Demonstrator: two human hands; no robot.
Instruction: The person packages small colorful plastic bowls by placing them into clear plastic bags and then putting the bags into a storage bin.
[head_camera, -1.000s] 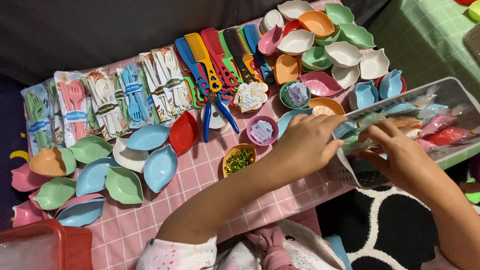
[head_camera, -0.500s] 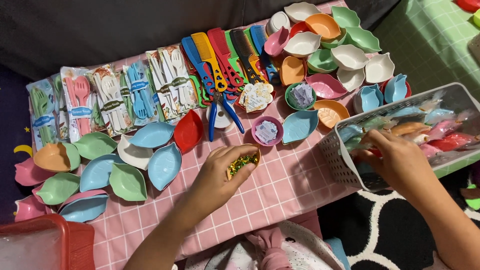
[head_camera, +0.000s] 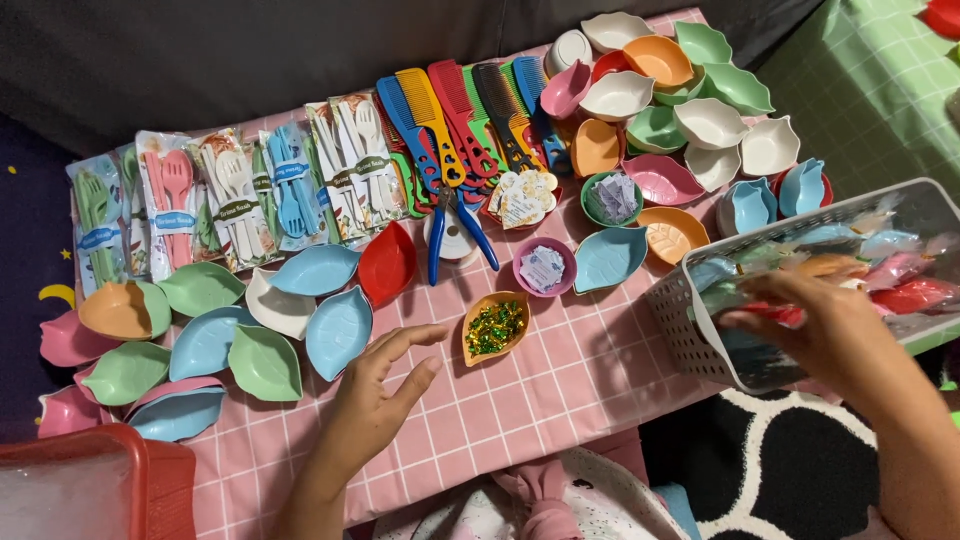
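At the far left, a red bin (head_camera: 95, 485) sits at the near corner of the pink checked cloth (head_camera: 560, 390). Just beyond it lies a cluster of leaf dishes (head_camera: 205, 340) in orange, green, blue, pink and white, with a red dish (head_camera: 387, 263) at its right end. Farther back, cutlery packs (head_camera: 230, 200) lie in a row, and to their right combs (head_camera: 455, 110) fan out in blue, yellow, red and green.

The left hand (head_camera: 375, 400) hovers flat over the cloth, fingers spread and holding nothing. It is near the blue dish (head_camera: 338, 332) on its left. Just to the right of its fingertips, not touching, lies an orange dish (head_camera: 495, 327) filled with green and gold bits. Beyond that stand a small pink cup (head_camera: 545, 267) with paper slips, a teal leaf dish (head_camera: 610, 258) and a green cup (head_camera: 612, 197). Blue-handled scissors (head_camera: 450, 235) lie across a white tape roll (head_camera: 452, 240).

Far right on the cloth, more leaf dishes (head_camera: 690, 110) are heaped.

The right hand (head_camera: 825, 330) reaches into the white basket (head_camera: 690, 330) at the right edge, fingers curled down over coloured packets (head_camera: 890, 270). It touches a red packet (head_camera: 785, 313), but I cannot tell whether it grips it.
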